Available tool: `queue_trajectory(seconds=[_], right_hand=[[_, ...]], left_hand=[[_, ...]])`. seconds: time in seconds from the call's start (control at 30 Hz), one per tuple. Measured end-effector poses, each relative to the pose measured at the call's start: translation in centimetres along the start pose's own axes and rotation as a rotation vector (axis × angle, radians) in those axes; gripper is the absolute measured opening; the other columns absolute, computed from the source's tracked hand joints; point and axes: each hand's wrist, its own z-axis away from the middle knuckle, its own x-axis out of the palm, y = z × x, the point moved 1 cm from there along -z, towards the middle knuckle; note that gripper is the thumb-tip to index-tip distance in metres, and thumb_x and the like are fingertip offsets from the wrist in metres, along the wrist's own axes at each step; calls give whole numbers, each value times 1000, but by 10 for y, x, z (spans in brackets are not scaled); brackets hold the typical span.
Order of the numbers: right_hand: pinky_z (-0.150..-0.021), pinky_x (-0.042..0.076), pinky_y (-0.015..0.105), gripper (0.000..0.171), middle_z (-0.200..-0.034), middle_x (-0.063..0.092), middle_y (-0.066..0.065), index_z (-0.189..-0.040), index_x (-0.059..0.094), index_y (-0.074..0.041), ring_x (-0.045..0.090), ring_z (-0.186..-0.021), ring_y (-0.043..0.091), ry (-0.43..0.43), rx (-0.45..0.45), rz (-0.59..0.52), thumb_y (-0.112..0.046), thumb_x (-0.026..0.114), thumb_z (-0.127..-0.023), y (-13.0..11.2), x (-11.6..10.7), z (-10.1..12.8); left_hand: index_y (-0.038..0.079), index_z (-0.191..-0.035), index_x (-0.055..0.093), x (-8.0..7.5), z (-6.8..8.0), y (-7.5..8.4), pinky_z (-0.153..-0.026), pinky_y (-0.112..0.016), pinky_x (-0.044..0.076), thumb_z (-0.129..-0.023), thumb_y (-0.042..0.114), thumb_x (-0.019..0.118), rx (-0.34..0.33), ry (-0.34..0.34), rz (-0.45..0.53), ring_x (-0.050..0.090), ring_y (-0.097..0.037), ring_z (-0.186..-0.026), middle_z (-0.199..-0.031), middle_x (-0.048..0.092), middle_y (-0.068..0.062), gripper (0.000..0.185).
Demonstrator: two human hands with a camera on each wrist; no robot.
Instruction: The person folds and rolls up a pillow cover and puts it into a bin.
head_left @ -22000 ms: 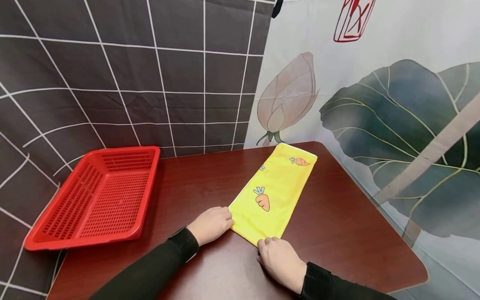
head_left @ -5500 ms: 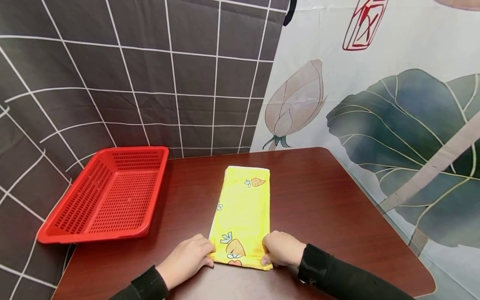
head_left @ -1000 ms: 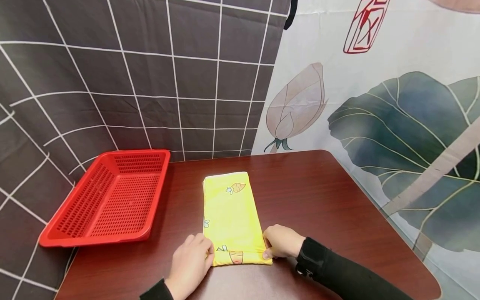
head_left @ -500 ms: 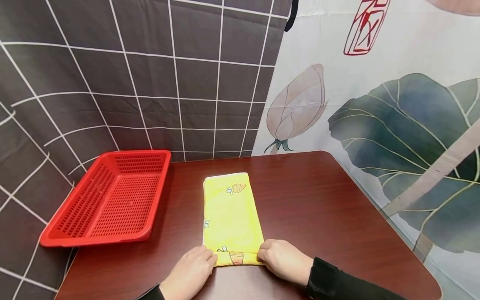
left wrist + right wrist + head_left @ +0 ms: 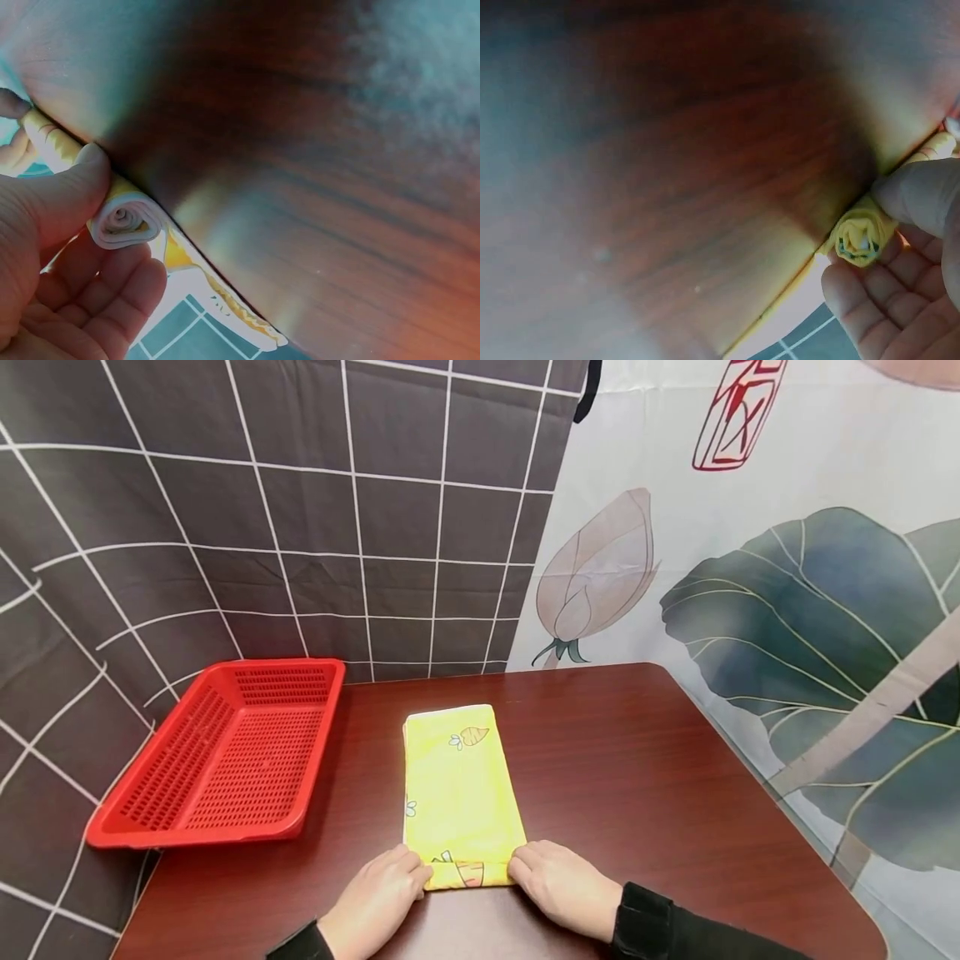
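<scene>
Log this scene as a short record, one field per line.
cloth: yellow, carrot-printed, near end rolled, rest laid out on the table
left hand: pinches the left end of the roll
right hand: pinches the roll's right end
basket: red, at the table's left edge
behind: dark grid left, plant print right

The left grip [image 5: 378, 895] and right grip [image 5: 564, 887] both pinch, level and near each other.

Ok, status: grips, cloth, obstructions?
Left grip, right grip: both pinching yellow cloth. Near end rolled, rest flat. Red basket to cloth's left, not blocking.
</scene>
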Motion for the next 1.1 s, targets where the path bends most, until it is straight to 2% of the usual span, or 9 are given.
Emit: queue_trajectory(seconds=[0.1,0.23,0.33,0.47,0.57,0.7,0.83,0.97,1.1], right_hand=[[-83,52,24,4,-96,59,-8,-103,60,-16,55,-88,6,-107,29,-55,-13,63,-103,1,-2,-3],[-81,47,21,10,-95,54,-12,-104,58,-21,49,-88,2,-290,230,-337,-17,51,-111,9,-6,-6],[-78,44,19,11,-93,52,-13,-103,58,-22,47,-87,0,-343,316,-465,-16,52,-110,16,-7,-9],[-74,45,19,8,-88,54,-10,-102,60,-17,48,-81,1,-325,240,-479,-9,61,-104,32,6,-10],[-67,44,19,13,-81,52,-12,-95,60,-16,46,-72,0,-346,243,-508,-8,66,-103,39,7,-16],[-60,42,19,21,-73,50,-13,-83,60,-17,44,-63,0,-429,377,-521,-10,74,-98,39,-5,-30],[-58,42,23,28,-67,52,-10,-74,61,-16,46,-59,4,-474,494,-459,-16,82,-92,41,-7,-37],[-57,42,24,31,-65,53,-8,-71,61,-16,47,-58,6,-504,542,-441,-21,86,-89,46,-5,-41],[-57,42,25,33,-65,54,-7,-71,59,-16,48,-59,8,-529,574,-466,-22,88,-87,51,-4,-42]], left_hand=[[18,-89,73,1,1,-1,-72,-23,48,-84,9,81,-9,3,9,55,-9,-82,-82,59,9,13],[19,-93,73,2,4,-3,-76,-24,51,-87,8,77,-53,-27,69,56,-8,-86,-86,62,10,13],[20,-93,72,3,6,-5,-78,-24,52,-86,9,78,-77,-23,92,57,-8,-88,-87,64,11,14],[20,-90,70,4,7,-6,-75,-24,51,-83,11,81,-85,15,87,56,-9,-85,-85,63,11,16],[20,-90,69,4,8,-7,-73,-24,50,-84,11,82,-108,-3,116,55,-9,-84,-85,62,10,16],[20,-90,69,4,9,-6,-71,-24,49,-86,14,82,-133,-34,139,53,-9,-82,-87,60,9,14],[22,-87,67,5,10,-6,-66,-22,43,-86,20,84,-144,-17,127,48,-9,-78,-86,54,8,17],[22,-86,68,6,10,-6,-63,-20,37,-84,24,85,-160,3,112,44,-8,-75,-86,50,7,18],[20,-92,71,6,10,-6,-66,-24,46,-86,26,84,-235,-15,139,53,-9,-78,-90,56,8,16]])
